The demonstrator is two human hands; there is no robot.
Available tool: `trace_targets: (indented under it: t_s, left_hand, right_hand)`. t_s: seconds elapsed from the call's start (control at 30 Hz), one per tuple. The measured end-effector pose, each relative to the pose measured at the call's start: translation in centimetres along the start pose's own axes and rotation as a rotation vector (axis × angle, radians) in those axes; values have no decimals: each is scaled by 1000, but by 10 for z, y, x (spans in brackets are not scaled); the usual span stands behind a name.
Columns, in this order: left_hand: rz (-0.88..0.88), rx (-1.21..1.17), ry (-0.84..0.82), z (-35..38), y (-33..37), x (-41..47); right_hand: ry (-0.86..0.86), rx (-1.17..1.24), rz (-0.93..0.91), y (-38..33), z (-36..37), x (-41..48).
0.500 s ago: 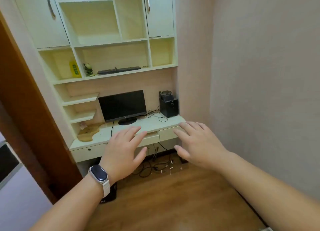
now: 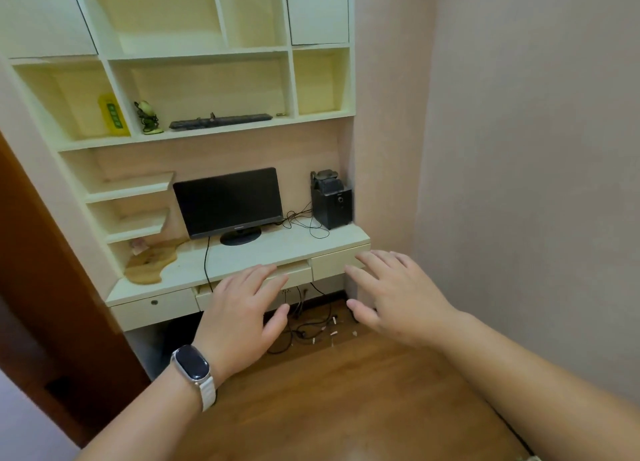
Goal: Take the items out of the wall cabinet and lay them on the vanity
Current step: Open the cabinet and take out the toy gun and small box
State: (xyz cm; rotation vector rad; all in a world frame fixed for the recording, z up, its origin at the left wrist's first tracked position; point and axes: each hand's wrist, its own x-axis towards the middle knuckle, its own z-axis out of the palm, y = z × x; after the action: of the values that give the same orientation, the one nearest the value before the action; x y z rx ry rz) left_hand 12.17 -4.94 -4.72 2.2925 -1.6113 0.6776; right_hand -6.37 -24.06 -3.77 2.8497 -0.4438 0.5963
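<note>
Both hands, left hand (image 2: 242, 311) and right hand (image 2: 391, 294), hover spread and empty. Yellow box (image 2: 112, 116), figurine (image 2: 148, 117) and black bar (image 2: 221, 120) sit at eleven o'clock in the wall cabinet (image 2: 194, 53); reaching up comes next, I judge, then down to the vanity (image 2: 277, 249).

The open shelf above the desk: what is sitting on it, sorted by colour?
Yellow: 1, the yellow box
Green: 1, the small figurine
Black: 1, the long black bar
Unclear colour: 1, a tiny object near the divider
Total: 4
</note>
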Motion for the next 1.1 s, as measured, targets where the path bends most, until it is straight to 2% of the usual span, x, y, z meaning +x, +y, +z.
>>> trace_targets:
  t_s: [0.43, 0.53, 0.77, 1.1]
  left_hand:
    - [-16, -32, 38, 64, -225, 75]
    - [-6, -35, 33, 81, -259, 93]
    - [3, -96, 66, 130, -287, 149]
    - [-52, -4, 72, 195, -294, 268]
  right_hand:
    - [-25, -14, -34, -71, 94, 226]
    - [-25, -16, -42, -78, 111, 260]
    - [-31, -54, -64, -41, 145, 315]
    - [31, -19, -47, 73, 212, 396]
